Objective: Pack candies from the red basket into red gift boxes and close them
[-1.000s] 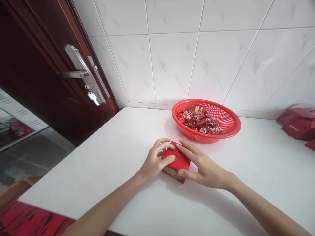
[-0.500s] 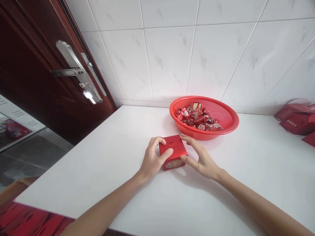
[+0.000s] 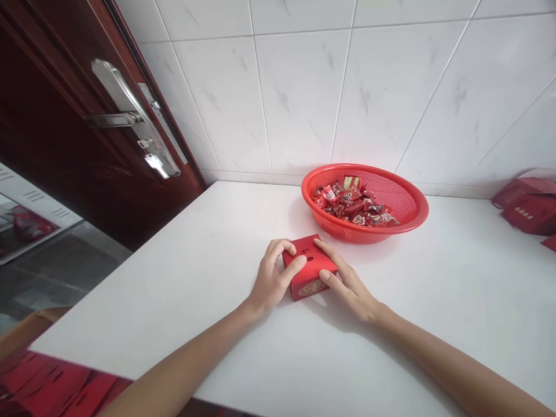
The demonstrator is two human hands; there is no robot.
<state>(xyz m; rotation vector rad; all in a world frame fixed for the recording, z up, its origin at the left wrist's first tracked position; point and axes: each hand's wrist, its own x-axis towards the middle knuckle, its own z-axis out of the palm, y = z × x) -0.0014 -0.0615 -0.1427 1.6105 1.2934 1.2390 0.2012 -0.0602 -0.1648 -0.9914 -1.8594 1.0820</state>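
Observation:
A small red cardboard box [image 3: 318,265] sits on the white table, its lid side up, with a pale round design on the front face. Two small openings show in the top. My left hand [image 3: 274,278] is closed around the box's left side, thumb and fingers pressing on the top. On the opposite side my right hand [image 3: 351,288] grips the box, its thumb at the front right edge and its fingers along the back right edge. What is inside the box is hidden.
Behind the box stands a red plastic colander [image 3: 414,223] of wrapped candies [image 3: 351,204]. Several red boxes [image 3: 527,208] lie at the table's far right. More red boxes [image 3: 47,382] are below the white table's [image 3: 195,289] left edge. A door with a metal handle [image 3: 113,120] is at left.
My right hand has come in from slightly apart onto the box's right side. The top flaps have shifted, and a second opening now shows. The view has moved slightly.

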